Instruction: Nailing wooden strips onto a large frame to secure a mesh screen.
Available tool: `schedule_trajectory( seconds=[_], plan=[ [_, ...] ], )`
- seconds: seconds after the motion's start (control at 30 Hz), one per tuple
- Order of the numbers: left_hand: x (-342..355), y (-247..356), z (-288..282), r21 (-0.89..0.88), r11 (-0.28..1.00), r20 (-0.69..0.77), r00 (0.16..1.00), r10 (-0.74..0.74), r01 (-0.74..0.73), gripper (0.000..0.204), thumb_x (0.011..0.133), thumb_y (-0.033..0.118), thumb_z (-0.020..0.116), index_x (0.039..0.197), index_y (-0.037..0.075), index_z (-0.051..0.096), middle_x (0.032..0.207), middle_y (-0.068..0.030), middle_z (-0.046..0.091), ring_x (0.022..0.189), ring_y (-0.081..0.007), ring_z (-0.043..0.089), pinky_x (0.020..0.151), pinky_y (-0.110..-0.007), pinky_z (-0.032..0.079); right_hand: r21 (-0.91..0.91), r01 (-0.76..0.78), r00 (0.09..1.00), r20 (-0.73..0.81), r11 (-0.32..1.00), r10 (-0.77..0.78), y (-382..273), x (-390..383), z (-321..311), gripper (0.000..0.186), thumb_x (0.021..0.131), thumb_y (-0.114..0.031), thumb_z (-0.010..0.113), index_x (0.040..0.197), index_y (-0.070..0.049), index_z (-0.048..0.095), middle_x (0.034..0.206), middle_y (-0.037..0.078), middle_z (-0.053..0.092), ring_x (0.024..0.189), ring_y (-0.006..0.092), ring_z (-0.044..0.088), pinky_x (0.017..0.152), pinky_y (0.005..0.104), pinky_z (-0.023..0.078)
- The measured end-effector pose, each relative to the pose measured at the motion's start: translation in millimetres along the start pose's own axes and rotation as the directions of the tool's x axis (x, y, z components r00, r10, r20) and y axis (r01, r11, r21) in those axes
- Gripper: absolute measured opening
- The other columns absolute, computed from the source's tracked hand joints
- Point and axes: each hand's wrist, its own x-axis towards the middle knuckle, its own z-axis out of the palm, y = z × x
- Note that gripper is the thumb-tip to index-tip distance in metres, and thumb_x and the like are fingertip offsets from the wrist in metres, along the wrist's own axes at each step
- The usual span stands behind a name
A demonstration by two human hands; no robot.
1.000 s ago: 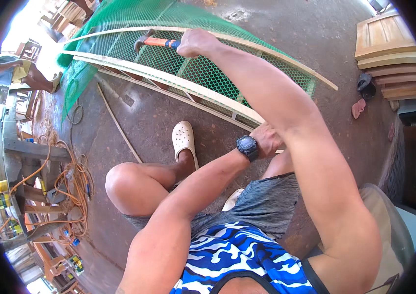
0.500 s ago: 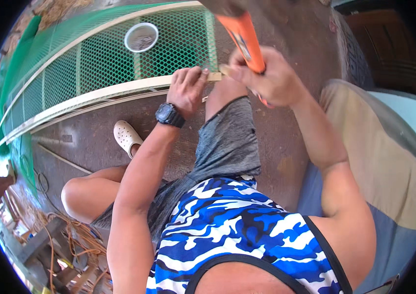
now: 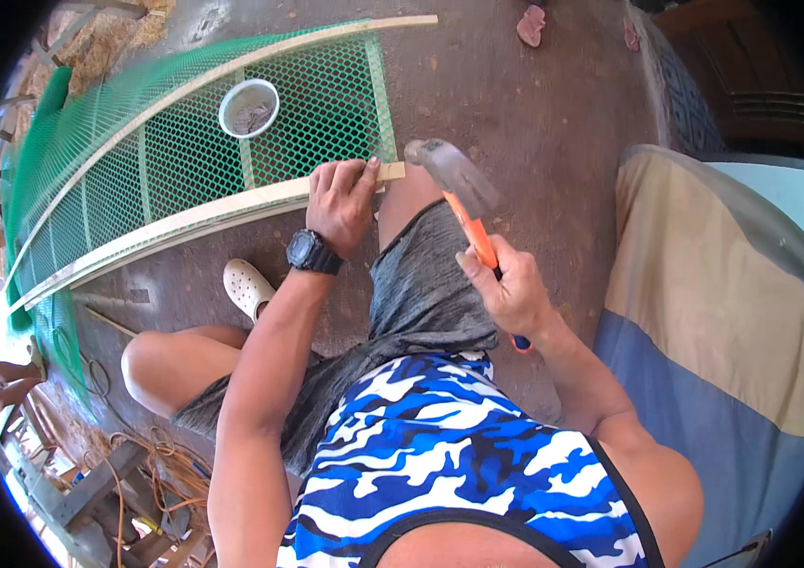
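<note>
My right hand (image 3: 516, 295) is closed round the orange handle of a claw hammer (image 3: 470, 229). The hammer's metal head, slightly blurred, is just right of the end of a pale wooden strip (image 3: 232, 208). Over that strip, close to its right end, my left hand (image 3: 340, 204) is closed, fingers on top; whether a nail is pinched there is too small to make out. Green plastic mesh (image 3: 317, 95) spans the wooden frame that the strip edges. On the mesh sits a round white-rimmed bowl (image 3: 272, 118) with small nail-like pieces inside.
My bent knee is under the frame's near right corner. A fabric-covered object (image 3: 705, 284) in beige and blue stands at the right. Orange cord (image 3: 170, 473) and wooden pieces lie at the lower left. A pinkish scrap (image 3: 531, 26) is on the floor at the far side.
The hammer has come down from above, its head now beside the strip's end, and my right hand is lower. The frame, bowl and left hand appear slightly left and lower in view.
</note>
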Motion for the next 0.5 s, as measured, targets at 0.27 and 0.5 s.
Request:
schedule_trajectory(
  seconds=[0.27, 0.5],
  plan=[
    [1.4, 2.6, -0.5, -0.003, 1.0, 0.015, 1.0, -0.006, 0.006, 0.042, 0.079, 0.005, 0.069, 0.121, 0.004, 0.068, 0.105, -0.0076, 0.063, 0.097, -0.0269, 0.06, 0.086, -0.044, 0.048, -0.013, 0.007, 1.0, 0.012, 1.0, -0.007, 1.8, 6.2, 12.0, 0.03, 0.1, -0.029, 0.066, 0.096, -0.001, 0.059, 0.064, 0.012, 0.061, 0.057, 0.0231, 0.065, 0.055, 0.0355, 0.048],
    [5.3, 6.0, -2.0, -0.019, 0.998, 0.02, 0.998, -0.051, 0.051, 0.046, 0.076, 0.0, 0.074, 0.121, 0.008, 0.071, 0.102, -0.0048, 0.066, 0.094, -0.0246, 0.062, 0.084, -0.041, 0.047, 0.053, -0.093, 0.995, 0.022, 0.994, 0.092, 5.3, 7.4, 13.3, 0.029, 0.102, -0.03, 0.064, 0.094, -0.002, 0.059, 0.059, 0.006, 0.057, 0.048, 0.0151, 0.058, 0.049, 0.0307, 0.044]
  ],
)
